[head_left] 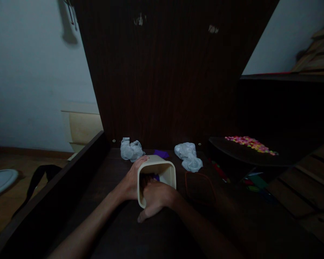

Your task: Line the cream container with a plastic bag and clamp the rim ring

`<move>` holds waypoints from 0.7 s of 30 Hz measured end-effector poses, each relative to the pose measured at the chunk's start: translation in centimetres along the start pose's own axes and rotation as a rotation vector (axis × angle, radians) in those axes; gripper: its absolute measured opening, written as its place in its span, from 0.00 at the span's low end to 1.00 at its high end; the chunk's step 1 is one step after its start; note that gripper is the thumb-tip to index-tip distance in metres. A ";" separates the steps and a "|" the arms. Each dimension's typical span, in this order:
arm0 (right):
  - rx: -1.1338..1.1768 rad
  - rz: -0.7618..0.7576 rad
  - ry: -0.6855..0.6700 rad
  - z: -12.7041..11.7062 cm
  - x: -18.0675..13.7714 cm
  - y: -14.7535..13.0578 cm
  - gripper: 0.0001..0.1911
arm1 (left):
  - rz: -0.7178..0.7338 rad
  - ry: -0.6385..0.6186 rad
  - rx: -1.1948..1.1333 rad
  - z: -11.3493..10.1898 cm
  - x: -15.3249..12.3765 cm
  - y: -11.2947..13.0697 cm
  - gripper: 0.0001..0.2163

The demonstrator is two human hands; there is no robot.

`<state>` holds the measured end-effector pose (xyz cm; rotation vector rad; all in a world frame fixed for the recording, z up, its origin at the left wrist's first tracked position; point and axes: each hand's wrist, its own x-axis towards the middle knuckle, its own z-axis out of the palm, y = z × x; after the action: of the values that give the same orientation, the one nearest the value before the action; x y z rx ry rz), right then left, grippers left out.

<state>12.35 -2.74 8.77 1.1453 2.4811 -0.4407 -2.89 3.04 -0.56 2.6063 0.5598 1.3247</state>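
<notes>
A cream square plastic container (162, 169) lies tipped on its side on a dark wooden desk (118, 230), its mouth facing me. My left hand (131, 180) grips its left wall, thumb over the top rim. My right hand (155, 198) reaches into the mouth; its fingers are hidden inside and its thumb rests on the desk. Something purple (162, 154) shows behind and inside the container.
Two crumpled white plastic bags (131, 149) (189, 156) lie at the back of the desk. A dark lid with an orange rim (199, 187) lies to the right. Bright pink and yellow small pieces (250, 143) are spread on a dark raised surface. A tall dark panel stands behind.
</notes>
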 end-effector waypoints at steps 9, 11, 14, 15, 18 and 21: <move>0.148 -0.155 0.246 1.4 -2.1 -0.4 0.59 | -0.016 -0.010 0.005 -0.2 -0.1 -0.1 0.46; 0.138 -0.162 0.246 1.3 -3.2 -0.7 0.59 | -0.029 -0.004 -0.002 -0.4 -0.1 -0.2 0.46; 0.126 -0.162 0.254 1.8 -4.5 -1.3 0.60 | -0.032 -0.004 -0.009 -0.5 -0.2 -0.3 0.46; 0.122 -0.162 0.272 2.3 -4.7 -1.4 0.57 | -0.034 -0.012 -0.009 -0.5 -0.3 -0.3 0.46; 0.085 -0.137 0.378 4.5 -4.1 -1.5 0.36 | -0.041 -0.018 -0.010 -0.5 -0.4 -0.5 0.44; 0.068 -0.069 0.488 6.1 -3.9 -1.2 0.26 | -0.030 0.006 -0.012 -0.3 -0.4 -0.7 0.44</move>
<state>15.02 -8.67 5.33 1.3260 2.9480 -0.2911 -3.54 3.52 -0.94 2.5752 0.5873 1.3226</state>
